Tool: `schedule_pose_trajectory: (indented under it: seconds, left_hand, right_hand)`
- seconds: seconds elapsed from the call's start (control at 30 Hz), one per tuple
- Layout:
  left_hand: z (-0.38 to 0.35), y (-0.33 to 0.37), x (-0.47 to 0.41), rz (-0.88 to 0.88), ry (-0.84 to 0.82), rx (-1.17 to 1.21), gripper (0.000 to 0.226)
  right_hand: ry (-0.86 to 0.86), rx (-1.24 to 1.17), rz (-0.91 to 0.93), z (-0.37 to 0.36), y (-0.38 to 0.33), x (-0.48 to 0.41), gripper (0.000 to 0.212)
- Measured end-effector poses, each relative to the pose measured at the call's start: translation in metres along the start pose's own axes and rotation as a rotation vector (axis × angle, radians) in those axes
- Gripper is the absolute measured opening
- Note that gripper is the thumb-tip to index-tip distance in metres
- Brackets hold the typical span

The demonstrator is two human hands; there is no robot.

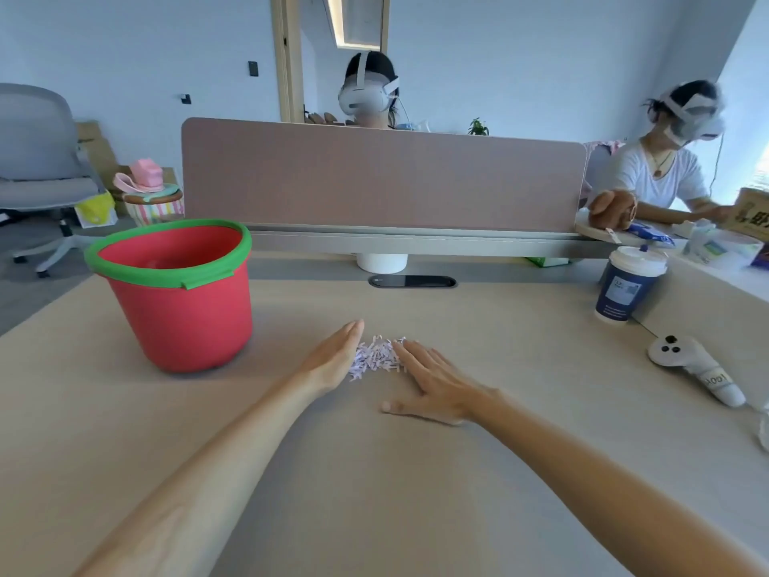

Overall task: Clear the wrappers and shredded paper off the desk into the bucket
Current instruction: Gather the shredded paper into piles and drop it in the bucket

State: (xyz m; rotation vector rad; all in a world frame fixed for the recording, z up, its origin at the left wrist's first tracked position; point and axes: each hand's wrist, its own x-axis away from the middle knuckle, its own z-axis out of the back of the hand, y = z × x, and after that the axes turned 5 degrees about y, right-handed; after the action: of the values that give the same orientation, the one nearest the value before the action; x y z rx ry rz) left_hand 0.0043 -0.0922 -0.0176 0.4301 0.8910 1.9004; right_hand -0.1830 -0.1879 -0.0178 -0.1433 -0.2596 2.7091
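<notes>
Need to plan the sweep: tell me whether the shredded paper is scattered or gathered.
Gathered: the white shredded paper strips sit in one small heap on the beige desk, between the left hand and right hand.

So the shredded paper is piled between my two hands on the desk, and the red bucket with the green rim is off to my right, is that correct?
Not quite. The head view shows the red bucket off to your left, beyond the left hand, not to your right. The rest holds: the shredded paper is piled between the left hand and the right hand on the desk, and the bucket's rim is green.
</notes>
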Motion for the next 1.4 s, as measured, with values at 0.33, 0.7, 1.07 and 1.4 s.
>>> schedule_pose_trajectory:
  seconds: [0.33,0.7,1.07,1.4]
  left_hand:
    - [0.045,-0.053,0.039,0.031,0.079,-0.236,0.053]
    - [0.026,-0.037,0.012,0.036,0.069,-0.219,0.053]
    - [-0.047,0.011,-0.017,-0.228,-0.009,-0.489,0.073]
    - [-0.039,0.006,-0.020,-0.274,0.205,-0.309,0.020]
  right_hand:
    - [0.081,-0.239,-0.169,-0.006,0.005,-0.078,0.091]
    - [0.093,-0.741,-0.117,-0.012,-0.015,-0.054,0.059]
    - [0.361,-0.711,-0.497,0.011,0.040,0.004,0.045]
    - [0.289,-0.534,-0.384,0.004,0.027,-0.008,0.040]
